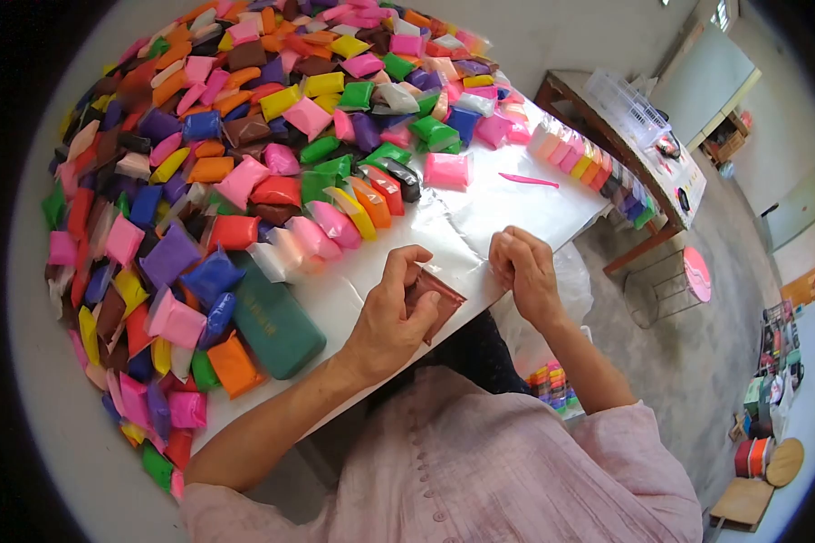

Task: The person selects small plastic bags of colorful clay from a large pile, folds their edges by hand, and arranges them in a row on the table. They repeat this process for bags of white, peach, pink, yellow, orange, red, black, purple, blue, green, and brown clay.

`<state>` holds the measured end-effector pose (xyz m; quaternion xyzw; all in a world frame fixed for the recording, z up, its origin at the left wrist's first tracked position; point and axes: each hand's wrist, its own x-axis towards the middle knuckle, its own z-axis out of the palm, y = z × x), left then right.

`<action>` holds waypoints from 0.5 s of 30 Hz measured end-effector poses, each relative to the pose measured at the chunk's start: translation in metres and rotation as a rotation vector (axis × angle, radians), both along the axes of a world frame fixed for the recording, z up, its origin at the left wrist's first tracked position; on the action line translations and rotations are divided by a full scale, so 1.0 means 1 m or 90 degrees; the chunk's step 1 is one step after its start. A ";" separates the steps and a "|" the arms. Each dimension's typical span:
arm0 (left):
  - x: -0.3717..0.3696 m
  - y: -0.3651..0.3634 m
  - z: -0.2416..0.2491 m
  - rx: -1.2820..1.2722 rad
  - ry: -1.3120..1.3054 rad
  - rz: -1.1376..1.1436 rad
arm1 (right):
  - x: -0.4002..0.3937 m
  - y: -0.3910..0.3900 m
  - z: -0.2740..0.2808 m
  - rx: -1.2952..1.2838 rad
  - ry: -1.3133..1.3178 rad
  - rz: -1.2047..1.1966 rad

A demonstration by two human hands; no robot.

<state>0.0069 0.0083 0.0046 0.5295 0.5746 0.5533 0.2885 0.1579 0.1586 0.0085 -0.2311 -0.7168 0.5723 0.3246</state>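
Brown packet [445,312] in the left hand [385,312], at the near edge of a white-topped table [507,214].
Nearest is a pale pink shirt [507,452]; beyond it the left hand grips the packet, thumb across its face, while the right hand [523,267] sits just beside with fingers curled closed, and I cannot tell whether they pinch anything. Left of the 2 hands, a dark green case [276,321] lies against a big heap of coloured packets [210,170], with 1 orange packet [235,365] by its near end. Farther across the tabletop are 1 pink packet [448,170] and 1 slim pink tool [529,181]. Past the table stand a round pink-topped stool [695,274] and another table [598,136] bearing a clear plastic basket [629,109].
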 end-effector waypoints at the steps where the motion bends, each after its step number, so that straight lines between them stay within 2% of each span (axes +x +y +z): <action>1: 0.000 0.001 -0.001 0.000 -0.009 0.001 | 0.003 0.000 -0.003 0.032 -0.002 -0.010; 6: 0.000 0.000 0.001 -0.013 -0.002 0.004 | 0.013 -0.013 -0.001 0.159 -0.024 0.076; 9: 0.002 -0.001 0.004 -0.003 -0.002 0.002 | 0.008 -0.016 0.009 0.230 -0.049 0.068; 15: 0.003 -0.002 0.004 0.010 -0.009 -0.011 | 0.003 -0.015 0.014 0.231 -0.084 0.097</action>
